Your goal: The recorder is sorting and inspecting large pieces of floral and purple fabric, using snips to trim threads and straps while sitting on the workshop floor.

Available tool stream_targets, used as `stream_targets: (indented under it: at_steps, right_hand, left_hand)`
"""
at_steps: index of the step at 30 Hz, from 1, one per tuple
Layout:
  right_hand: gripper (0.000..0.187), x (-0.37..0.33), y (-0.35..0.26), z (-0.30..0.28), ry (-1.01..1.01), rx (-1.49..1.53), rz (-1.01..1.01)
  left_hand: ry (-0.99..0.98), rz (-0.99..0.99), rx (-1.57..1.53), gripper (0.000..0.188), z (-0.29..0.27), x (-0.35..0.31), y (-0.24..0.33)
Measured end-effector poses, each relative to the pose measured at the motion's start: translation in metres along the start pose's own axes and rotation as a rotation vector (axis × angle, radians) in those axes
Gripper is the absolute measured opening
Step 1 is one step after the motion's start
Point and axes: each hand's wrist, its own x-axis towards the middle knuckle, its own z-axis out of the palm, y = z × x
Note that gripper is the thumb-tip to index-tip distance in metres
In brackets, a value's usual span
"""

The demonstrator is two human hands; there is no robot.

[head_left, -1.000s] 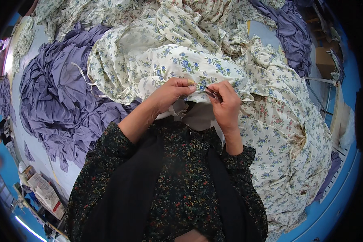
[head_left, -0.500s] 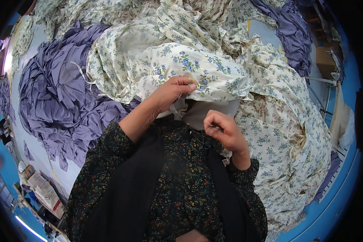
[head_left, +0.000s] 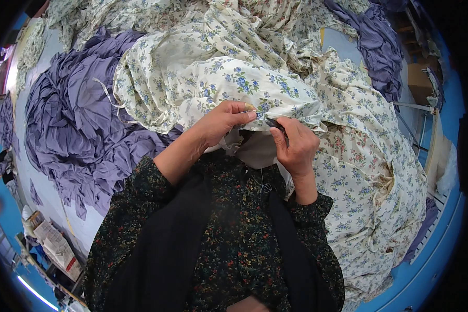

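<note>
White fabric (head_left: 244, 86) printed with blue flowers and green leaves lies bunched in front of me. My left hand (head_left: 224, 122) pinches its near edge between thumb and fingers. Close on the right, my right hand (head_left: 297, 144) is closed around a small black tool (head_left: 272, 124), which looks like thread snips and is mostly hidden by the fingers. Its tip points toward the left fingertips, at the cloth's edge. Below the hands a plain pale cloth (head_left: 258, 151) hangs against my dark flowered top, and loose threads (head_left: 265, 182) cling there.
Crumpled purple fabric (head_left: 83, 114) heaps on the table's left, with more purple cloth (head_left: 377, 47) at the far right. A large mound of the floral fabric (head_left: 369, 208) fills the right side. Shelving with stacked papers (head_left: 57, 244) stands at the lower left.
My right hand has risen from lower down to the fabric's edge beside my left hand, and the small black tool now shows in it. My left hand keeps its pinch.
</note>
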Motion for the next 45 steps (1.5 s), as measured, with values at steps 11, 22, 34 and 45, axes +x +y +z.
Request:
stream_targets:
  at_steps: [11,22,34,45]
  right_hand:
    - [0.012,0.008,-0.011,-0.004,-0.024,0.445,0.312]
    - [0.005,-0.011,-0.01,-0.023,-0.604,0.863,0.389]
    - [0.016,-0.006,0.027,0.003,-0.062,0.597,0.64]
    - [0.017,0.034,0.033,-0.023,0.197,0.585,0.616]
  left_hand:
    - [0.014,-0.012,-0.015,0.023,-0.001,-0.001,0.004]
    - [0.035,-0.076,-0.072,0.018,-0.012,-0.002,0.01]
    - [0.036,-0.059,0.009,0.022,-0.002,0.004,0.01]
    - [0.447,0.661,1.23,0.018,-0.03,0.0,0.086]
